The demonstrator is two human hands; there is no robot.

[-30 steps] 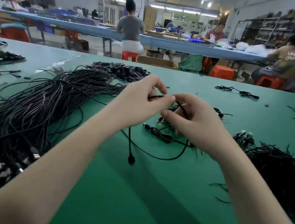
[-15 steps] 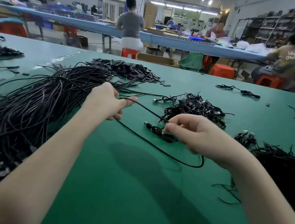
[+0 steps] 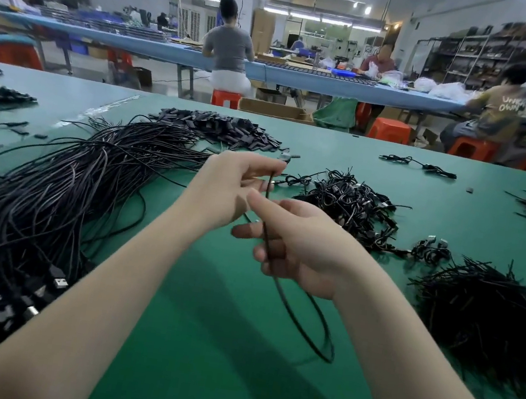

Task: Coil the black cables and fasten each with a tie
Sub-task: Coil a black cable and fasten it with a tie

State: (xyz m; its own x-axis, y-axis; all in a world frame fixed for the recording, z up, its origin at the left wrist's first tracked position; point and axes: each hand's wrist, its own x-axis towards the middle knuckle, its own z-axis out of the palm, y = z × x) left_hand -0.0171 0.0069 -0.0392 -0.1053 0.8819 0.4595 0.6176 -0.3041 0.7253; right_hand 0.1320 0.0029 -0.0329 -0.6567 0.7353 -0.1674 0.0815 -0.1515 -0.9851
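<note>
Above the green table (image 3: 201, 343), one black cable (image 3: 299, 319) is held between both hands. My left hand (image 3: 232, 191) pinches its upper end between thumb and fingertips. My right hand (image 3: 298, 248) sits just below and in front, fingers curled round the cable, and a loop of it hangs down toward the table. A big bundle of loose black cables (image 3: 35, 201) with USB plugs lies at the left. Finished small coils (image 3: 352, 205) are heaped beyond my hands. A mound of thin black ties (image 3: 488, 315) lies at the right.
A pile of small flat black pieces (image 3: 221, 126) lies at the far middle, and one stray coiled cable (image 3: 418, 163) at the far right. More cable heaps sit at the table's left and right edges. People work at a blue bench (image 3: 306, 77) behind.
My hands, spread apart along the stretched cable half a second ago, have come together and risen. The cable now hangs as a loop from my right hand.
</note>
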